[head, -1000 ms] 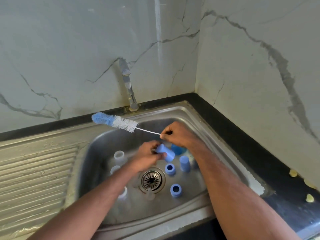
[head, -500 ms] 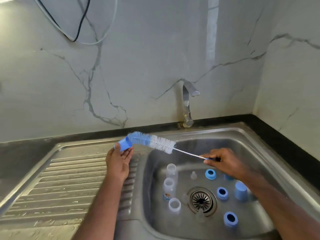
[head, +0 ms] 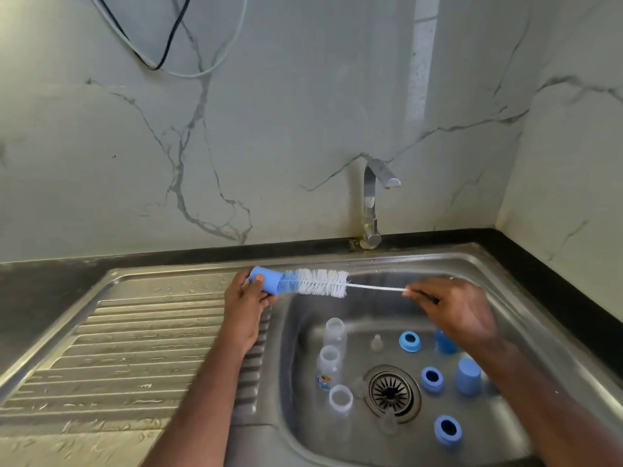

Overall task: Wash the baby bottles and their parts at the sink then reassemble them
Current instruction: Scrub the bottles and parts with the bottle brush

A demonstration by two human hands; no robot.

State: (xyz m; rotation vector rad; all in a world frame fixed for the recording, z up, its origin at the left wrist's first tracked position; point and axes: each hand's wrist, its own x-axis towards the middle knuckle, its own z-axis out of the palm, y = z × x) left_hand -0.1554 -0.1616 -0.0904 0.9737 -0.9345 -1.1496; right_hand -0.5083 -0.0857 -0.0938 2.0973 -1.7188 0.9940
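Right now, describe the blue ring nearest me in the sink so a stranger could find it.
Start at the steel sink and find the round drain. The blue ring lies just right of and below it, nearest the front edge, apart from the other blue parts.

Draining board left of sink; tap behind; bottles left of drain, rings right.
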